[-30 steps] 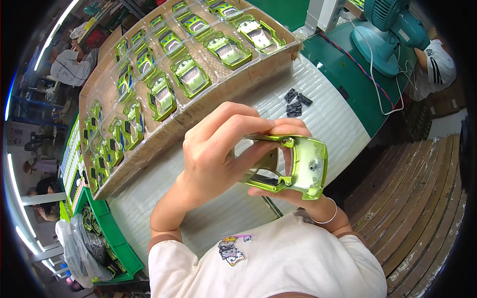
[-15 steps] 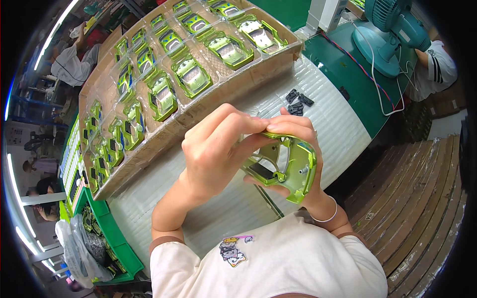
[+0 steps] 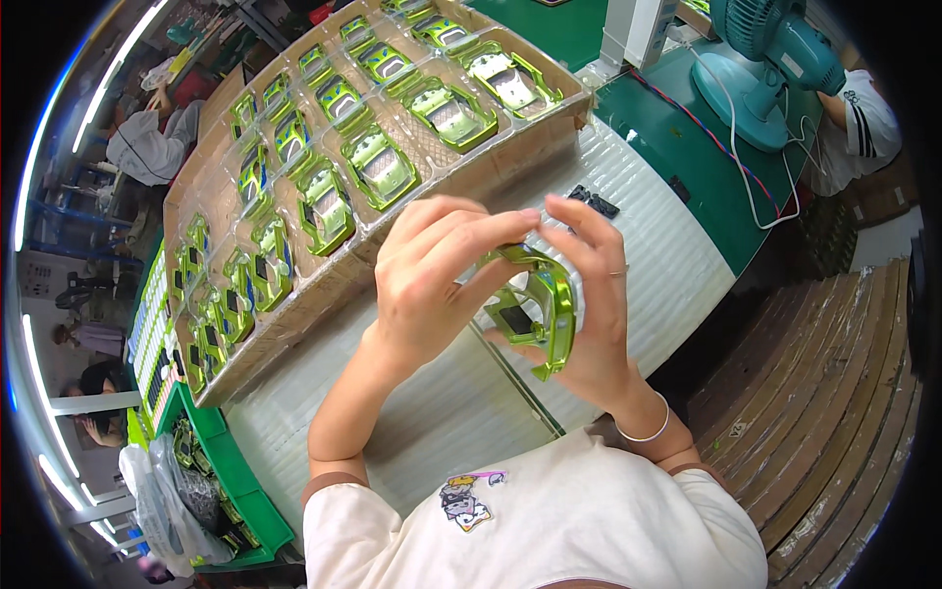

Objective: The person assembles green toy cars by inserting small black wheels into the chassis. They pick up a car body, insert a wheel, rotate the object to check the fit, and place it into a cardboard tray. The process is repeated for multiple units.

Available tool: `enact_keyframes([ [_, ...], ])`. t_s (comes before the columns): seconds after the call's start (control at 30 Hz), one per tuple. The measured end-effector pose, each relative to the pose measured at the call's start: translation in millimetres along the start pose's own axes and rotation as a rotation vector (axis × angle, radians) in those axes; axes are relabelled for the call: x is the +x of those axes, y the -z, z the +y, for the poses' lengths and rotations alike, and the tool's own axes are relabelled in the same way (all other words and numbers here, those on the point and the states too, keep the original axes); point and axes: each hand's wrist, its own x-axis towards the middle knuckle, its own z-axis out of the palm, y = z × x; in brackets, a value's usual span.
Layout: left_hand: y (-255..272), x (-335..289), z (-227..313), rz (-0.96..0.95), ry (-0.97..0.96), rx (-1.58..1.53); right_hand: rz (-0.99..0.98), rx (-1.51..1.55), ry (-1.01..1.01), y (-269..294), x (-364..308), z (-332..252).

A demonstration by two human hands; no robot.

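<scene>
We're holding a green car-body shell (image 3: 560, 316).
Left hand (image 3: 429, 280) is pinching its far edge; right hand (image 3: 601, 329) is cupping its right side.

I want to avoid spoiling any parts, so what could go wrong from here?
The green shell could slip: the left hand seems to pinch its upper edge, while the right hand's fingers are spread, and its contact is unclear.

The loose black pieces might get scattered, since they lie unboxed on the table, near the right fingertips in this view.
</scene>
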Motion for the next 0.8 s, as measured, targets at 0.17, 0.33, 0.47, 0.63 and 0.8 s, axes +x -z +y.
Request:
enact_keyframes([
  [0.17, -10, -17, -20, 0.047, 0.178, -0.869, 0.024, 0.135, -0.026, -4, -3, 6],
  [0.33, -24, -17, -24, 0.05, 0.063, -1.215, 0.018, 0.264, 0.041, 7, -10, 10],
  [0.47, -26, -19, -21, 0.043, 0.077, -1.335, 0.084, 0.264, 0.014, 13, -9, -3],
  [0.63, -28, -20, -14, 0.077, 0.143, -1.371, 0.061, 0.364, 0.09, 14, -6, -3],
  [0.8, -18, -17, -23, 0.033, -0.053, -0.803, -0.09, 0.22, 0.084, 22, -3, -8],
])
